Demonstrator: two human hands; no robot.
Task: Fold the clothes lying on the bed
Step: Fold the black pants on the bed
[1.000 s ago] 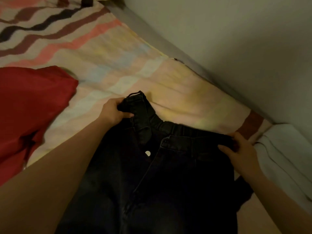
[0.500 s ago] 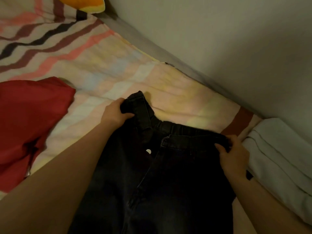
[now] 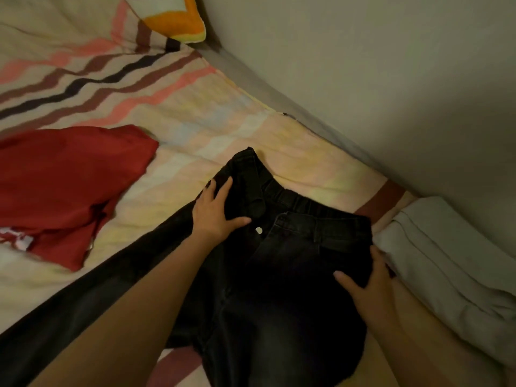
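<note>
lying flat across the striped bedsheet (image 3: 229, 118) is one pair of black jeans (image 3: 279, 275), waistband toward the wall (image 3: 363, 65), fly open with one pale button (image 3: 259, 231) showing, one leg trailing off toward the lower left. two bare hands are on it: the left hand (image 3: 215, 213) lies spread, palm down, on the left part of the waistband, fingers straight and thumb stretched toward the button; the right hand (image 3: 365, 286) rests at the jeans' right edge below the waistband, thumb straight on top of the denim, its other fingers hidden past the edge, so whether they curl under cannot be told. one red garment (image 3: 69, 185) lies crumpled to the left, apart from the jeans. one whitish folded cloth (image 3: 446, 269) sits just beside the jeans' right side against the wall. one orange-and-white pillow (image 3: 173, 18) sits at the top.
</note>
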